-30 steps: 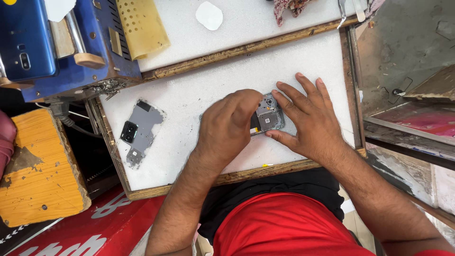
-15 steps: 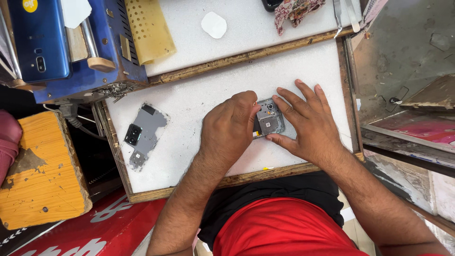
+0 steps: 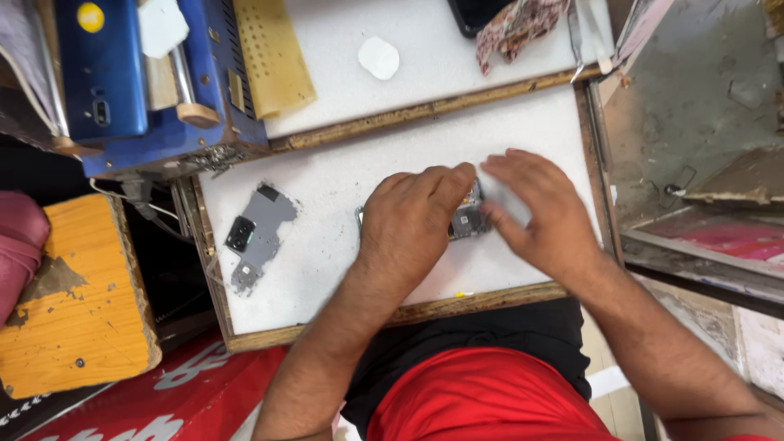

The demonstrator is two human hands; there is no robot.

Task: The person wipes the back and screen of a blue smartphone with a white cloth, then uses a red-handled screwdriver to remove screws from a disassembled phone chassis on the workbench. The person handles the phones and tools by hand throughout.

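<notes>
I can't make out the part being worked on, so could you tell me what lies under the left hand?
The left hand covers most of a small grey phone part on the white board. Only its right end shows; the rest is hidden.

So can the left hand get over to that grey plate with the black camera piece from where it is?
Probably yes. The left hand rests on the small phone part, and only bare white board lies between it and the grey plate.

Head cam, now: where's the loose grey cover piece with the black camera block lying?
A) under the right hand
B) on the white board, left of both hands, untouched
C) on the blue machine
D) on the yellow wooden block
B: the grey cover piece lies flat on the white board, apart from the left hand and right hand, which meet over a small phone part.
</notes>
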